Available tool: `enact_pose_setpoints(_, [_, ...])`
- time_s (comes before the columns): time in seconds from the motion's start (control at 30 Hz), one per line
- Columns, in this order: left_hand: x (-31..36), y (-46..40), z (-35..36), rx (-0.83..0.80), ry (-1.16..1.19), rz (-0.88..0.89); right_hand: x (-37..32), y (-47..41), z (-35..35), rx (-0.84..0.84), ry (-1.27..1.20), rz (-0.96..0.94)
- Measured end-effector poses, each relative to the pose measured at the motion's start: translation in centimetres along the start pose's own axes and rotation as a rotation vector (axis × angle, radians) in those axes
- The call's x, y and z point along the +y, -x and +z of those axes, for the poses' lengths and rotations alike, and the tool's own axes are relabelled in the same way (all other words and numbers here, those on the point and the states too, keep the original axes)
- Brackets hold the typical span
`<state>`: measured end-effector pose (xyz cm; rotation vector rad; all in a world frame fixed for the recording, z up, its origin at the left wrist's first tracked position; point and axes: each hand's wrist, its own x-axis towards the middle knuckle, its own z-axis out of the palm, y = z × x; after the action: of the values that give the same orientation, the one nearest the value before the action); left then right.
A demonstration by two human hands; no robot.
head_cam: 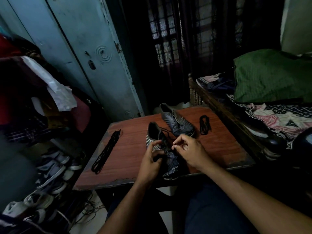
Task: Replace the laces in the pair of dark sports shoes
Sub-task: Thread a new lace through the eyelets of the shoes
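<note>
Two dark sports shoes lie on a reddish wooden table (131, 146). The near shoe (156, 132) points toward me, with a black lace running through its eyelets. My left hand (152, 159) rests on the shoe's left side and pinches the lace with thumb and forefinger. My right hand (189, 149) pinches the lace at the eyelets on the right side. The far shoe (177, 122) lies behind, without hands on it. A long bundle of black laces (106, 151) lies at the table's left. A coiled black lace (205, 124) lies at the right.
A blue metal cupboard (94, 56) stands behind the table. Several shoes (50, 174) sit on a rack at the left under piled clothes. A bed (270, 112) with a green pillow borders the table's right. My knees are under the table's near edge.
</note>
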<state>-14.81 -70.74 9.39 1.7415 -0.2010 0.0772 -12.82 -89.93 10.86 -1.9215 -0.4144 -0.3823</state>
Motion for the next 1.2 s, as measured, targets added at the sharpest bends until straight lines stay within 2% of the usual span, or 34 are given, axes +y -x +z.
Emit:
enact_pose_setpoints(0.23, [-0.2,-0.2,0.4,0.049,-0.119,0.086,0.4,0.4,0.1,-0.116,0.327,-0.226])
enact_pose_setpoints(0.37, [-0.1,0.0,0.5,0.038,-0.123,0.081,0.4,0.8,0.1,-0.131,0.401,-0.283])
enact_pose_setpoints(0.47, [0.2,0.2,0.7,0.033,-0.149,0.086,-0.2,1.0,-0.4,-0.119,0.498,-0.294])
enact_pose_setpoints(0.77, [0.0,0.3,0.8,0.06,-0.219,0.13,-1.8,1.1,-0.5,-0.237,0.733,-0.24])
enact_pose_setpoints(0.9, [0.0,0.0,0.7,0.085,-0.229,0.126,-2.2,1.0,-0.3,-0.224,0.761,-0.265])
enact_pose_setpoints(1.07, [0.0,0.1,0.8,0.086,-0.206,0.135,-2.6,0.9,-0.2,-0.224,0.621,-0.28])
enact_pose_setpoints(1.2, [0.0,0.0,0.9,0.077,-0.165,0.112,-2.7,1.0,-0.2,-0.217,0.615,-0.242])
